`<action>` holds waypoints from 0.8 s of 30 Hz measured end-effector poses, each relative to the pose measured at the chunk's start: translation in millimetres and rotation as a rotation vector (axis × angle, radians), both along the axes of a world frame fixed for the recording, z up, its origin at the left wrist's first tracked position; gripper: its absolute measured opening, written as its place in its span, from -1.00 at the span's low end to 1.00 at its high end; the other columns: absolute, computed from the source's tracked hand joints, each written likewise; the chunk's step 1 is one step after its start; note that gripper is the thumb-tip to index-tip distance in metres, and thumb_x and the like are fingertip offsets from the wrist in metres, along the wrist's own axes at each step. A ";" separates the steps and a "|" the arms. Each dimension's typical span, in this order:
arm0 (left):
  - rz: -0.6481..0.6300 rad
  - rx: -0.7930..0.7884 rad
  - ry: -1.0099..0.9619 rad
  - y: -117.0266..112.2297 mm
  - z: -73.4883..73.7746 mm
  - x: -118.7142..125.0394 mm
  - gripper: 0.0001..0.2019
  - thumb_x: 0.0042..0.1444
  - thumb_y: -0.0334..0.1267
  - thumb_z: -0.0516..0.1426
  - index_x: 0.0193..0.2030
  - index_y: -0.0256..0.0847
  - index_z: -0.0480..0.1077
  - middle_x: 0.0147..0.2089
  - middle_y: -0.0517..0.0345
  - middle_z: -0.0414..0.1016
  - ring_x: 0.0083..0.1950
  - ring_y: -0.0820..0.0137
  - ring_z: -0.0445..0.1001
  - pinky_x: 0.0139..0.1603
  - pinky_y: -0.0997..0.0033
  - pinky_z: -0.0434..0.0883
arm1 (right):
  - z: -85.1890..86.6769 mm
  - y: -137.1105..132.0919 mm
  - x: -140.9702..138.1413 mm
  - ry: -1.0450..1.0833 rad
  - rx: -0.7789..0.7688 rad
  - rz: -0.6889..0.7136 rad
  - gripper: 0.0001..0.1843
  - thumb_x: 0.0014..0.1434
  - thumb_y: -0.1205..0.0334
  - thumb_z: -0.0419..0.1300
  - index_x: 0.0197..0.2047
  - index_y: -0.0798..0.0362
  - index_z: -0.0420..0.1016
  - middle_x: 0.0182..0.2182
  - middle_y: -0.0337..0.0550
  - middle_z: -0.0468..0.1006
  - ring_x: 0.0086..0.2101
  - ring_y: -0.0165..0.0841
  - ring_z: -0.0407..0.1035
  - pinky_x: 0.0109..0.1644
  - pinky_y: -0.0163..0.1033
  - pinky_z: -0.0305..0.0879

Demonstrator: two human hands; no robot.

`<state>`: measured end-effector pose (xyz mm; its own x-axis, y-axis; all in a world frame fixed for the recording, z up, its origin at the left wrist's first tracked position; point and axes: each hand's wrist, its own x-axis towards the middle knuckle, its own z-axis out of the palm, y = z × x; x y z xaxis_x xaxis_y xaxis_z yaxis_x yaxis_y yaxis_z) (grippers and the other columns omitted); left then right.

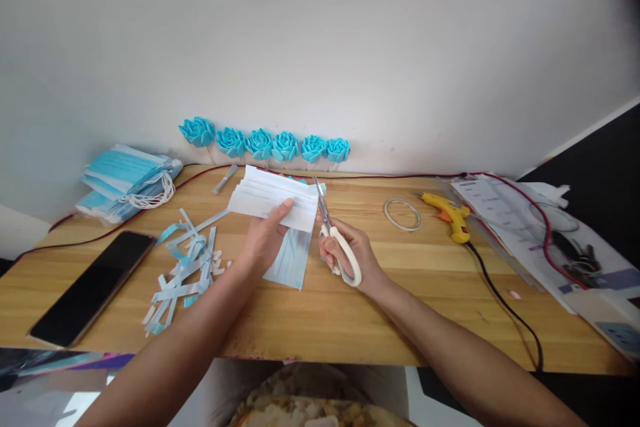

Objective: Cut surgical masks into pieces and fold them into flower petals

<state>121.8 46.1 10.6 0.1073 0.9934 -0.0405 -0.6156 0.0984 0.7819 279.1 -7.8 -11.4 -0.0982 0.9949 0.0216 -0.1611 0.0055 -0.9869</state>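
My left hand grips a white pleated face mask, held flat above the wooden table. My right hand is closed around the white handles of a pair of scissors, whose blades point up at the mask's right edge. A blue mask piece lies on the table under both hands. Left of my left arm lies a heap of cut blue and white strips.
Several blue rosettes line the wall. A stack of blue masks sits far left, with a black phone nearer. To the right are a white loop, a yellow glue gun with black cord, and papers.
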 end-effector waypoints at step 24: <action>-0.157 0.111 0.241 9.4 0.6 -17.7 -0.76 -0.10 -0.25 0.38 -0.29 -0.27 0.52 -0.51 0.18 0.47 -0.50 0.39 0.41 -0.42 0.37 0.39 | 20.1 9.1 13.6 0.085 -0.010 -0.157 -0.29 0.07 -0.17 0.38 0.15 0.15 0.50 -0.60 -0.40 0.34 -0.67 -0.56 0.13 -0.64 -0.39 0.02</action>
